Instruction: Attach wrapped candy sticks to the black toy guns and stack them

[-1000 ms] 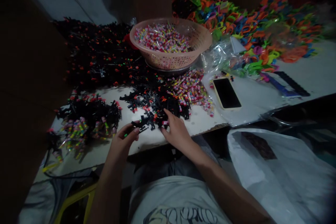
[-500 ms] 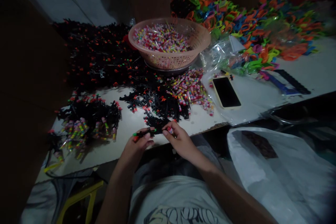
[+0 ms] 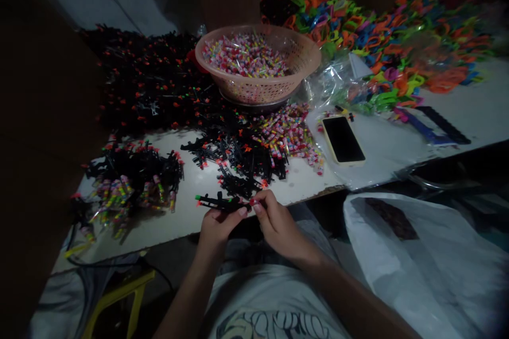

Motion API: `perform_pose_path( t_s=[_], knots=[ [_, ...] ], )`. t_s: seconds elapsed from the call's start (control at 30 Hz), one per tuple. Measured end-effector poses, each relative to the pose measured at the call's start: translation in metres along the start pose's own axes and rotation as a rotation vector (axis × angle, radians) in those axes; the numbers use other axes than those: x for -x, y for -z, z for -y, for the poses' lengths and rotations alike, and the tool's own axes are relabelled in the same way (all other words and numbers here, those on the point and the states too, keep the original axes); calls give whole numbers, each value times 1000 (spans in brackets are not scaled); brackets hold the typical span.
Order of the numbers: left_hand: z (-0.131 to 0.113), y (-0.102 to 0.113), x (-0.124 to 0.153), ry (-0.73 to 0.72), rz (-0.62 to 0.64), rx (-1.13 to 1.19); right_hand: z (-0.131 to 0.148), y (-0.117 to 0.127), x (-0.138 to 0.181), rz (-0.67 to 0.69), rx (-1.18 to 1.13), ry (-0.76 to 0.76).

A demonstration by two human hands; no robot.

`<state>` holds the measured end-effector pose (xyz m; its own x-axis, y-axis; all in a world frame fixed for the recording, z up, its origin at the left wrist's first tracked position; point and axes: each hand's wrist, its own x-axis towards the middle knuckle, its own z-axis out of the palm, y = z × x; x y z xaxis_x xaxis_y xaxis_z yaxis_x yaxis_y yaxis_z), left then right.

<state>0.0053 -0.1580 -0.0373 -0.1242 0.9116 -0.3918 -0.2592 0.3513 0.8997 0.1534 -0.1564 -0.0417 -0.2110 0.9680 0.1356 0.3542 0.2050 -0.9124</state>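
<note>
A black toy gun (image 3: 219,202) with a green tip and an orange part lies sideways in my left hand (image 3: 217,230), thumb and fingers pinching it. At its right end, my right hand (image 3: 280,228) pinches a small piece with a red end (image 3: 252,202), apparently a candy tube, mostly covered by my fingers. It touches or nearly touches the gun; I cannot tell which. Just beyond my hands lies a heap of black toy guns (image 3: 242,159), with loose candy tubes (image 3: 292,130) on its right. Toy guns with candy tubes attached (image 3: 119,188) are piled at the left.
Behind stands a pink basket (image 3: 254,87) of candy tubes. A large mound of black toy guns (image 3: 147,79) fills the back left, colourful plastic pieces (image 3: 374,37) the back right. A phone (image 3: 343,140) lies on plastic. A white sack (image 3: 433,270) stands below the table edge.
The toy gun has turned and shifted in my left hand and now shows lengthwise. My right hand has brought the small piece to the gun's right end.
</note>
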Motion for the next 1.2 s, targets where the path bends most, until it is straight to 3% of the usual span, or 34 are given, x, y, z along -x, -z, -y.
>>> perform_pose_path(
  t_s=[0.4, 0.63, 0.83, 0.97, 1.2],
  knots=[
    [-7, 0, 5, -16, -20, -110, -1, 3, -1, -76, 60, 106],
    [-4, -5, 7, -25, -35, -44, 2, 0, 7, -67, 230, 197],
    [7, -6, 3, 40, -92, 68, -16, -15, 10, -55, 434, 171],
    [13, -6, -1, 98, -33, 129, -32, -18, 4, -69, 548, 193],
    [13, 0, -11, 50, 50, 100, -32, -22, -7, 13, 359, 186]
  ],
)
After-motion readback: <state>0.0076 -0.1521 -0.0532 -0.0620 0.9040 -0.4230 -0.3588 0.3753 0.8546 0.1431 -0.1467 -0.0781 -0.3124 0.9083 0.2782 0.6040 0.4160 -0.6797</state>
